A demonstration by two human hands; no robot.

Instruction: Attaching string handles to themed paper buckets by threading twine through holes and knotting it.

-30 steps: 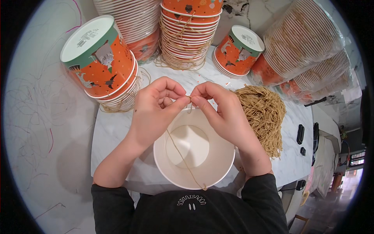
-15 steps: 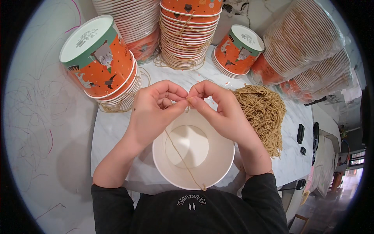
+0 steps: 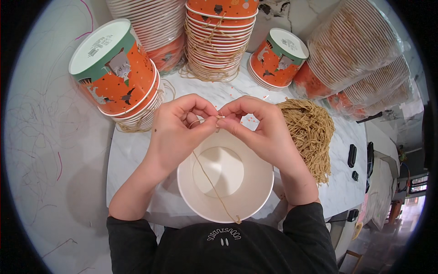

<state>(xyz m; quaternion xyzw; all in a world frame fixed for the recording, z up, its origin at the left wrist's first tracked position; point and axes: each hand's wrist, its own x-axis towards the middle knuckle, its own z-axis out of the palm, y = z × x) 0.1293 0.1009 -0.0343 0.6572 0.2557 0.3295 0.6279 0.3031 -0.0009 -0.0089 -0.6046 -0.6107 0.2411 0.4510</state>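
Note:
A white paper bucket [image 3: 259, 192] stands upright in front of me, its mouth facing up. At its far rim my left hand [image 3: 185, 125] and my right hand [image 3: 253, 128] meet, fingertips pinched together. Both grip a thin tan cord [image 3: 209, 180]. From under the left hand, the cord runs down across the bucket's opening to the near rim, where a small knot of it sits. A short loop shows at the fingertips; the exact twist between them is too small to make out.
Right of my hands lies a heap of tan cords [image 3: 310, 141]. Upside-down orange buckets [image 3: 137, 84] stand at the left, with a corded stack [image 3: 219, 45] and a shorter stack [image 3: 278, 59] behind. Plastic-wrapped stacks [image 3: 356, 45] lean at the far right. Small black items [image 3: 351, 156] lie near the right edge.
The fingertips have shifted slightly, and a bit more cord loop shows between them. The bucket has moved barely to the left; everything else is nearly the same.

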